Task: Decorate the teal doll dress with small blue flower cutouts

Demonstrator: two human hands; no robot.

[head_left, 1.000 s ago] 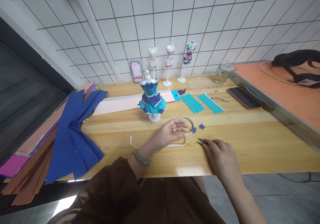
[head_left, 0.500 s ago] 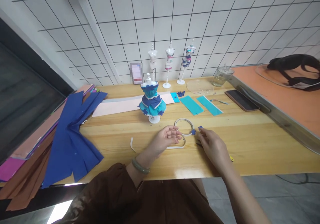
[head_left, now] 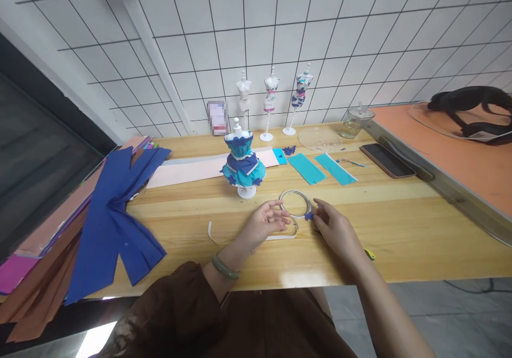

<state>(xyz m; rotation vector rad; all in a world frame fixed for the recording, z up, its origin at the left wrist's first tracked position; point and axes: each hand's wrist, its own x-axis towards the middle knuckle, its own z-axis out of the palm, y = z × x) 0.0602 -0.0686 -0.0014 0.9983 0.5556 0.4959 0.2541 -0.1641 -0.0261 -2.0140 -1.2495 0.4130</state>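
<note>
My left hand (head_left: pixel 272 220) rests low over the table with its fingers loosely curled and apart, beside a narrow roll of white tape (head_left: pixel 294 191). Nothing shows between those fingers. From under that hand a loose white strip (head_left: pixel 282 237) curls below the roll. My right hand (head_left: pixel 335 229) is at the roll's right side, its fingertips closed at the edge of a small dark blue flower (head_left: pixel 308 216) and its index finger raised. The flower lies against the roll's lower right edge. A dark object under the right hand is mostly hidden.
Ahead stands a small dress form (head_left: pixel 243 160) in a blue and turquoise dress. Behind are three more forms (head_left: pixel 271 94), turquoise fabric pieces (head_left: pixel 306 168), a phone (head_left: pixel 387 160) and a glass jar (head_left: pixel 355 122). Blue fabric (head_left: pixel 116 224) lies left; a yellow-and-black item (head_left: pixel 370 254) lies right.
My right hand has moved slightly left and down, toward the flower by the roll. A second blue flower at its index fingertip no longer shows clearly. My left hand has stayed nearly still.
</note>
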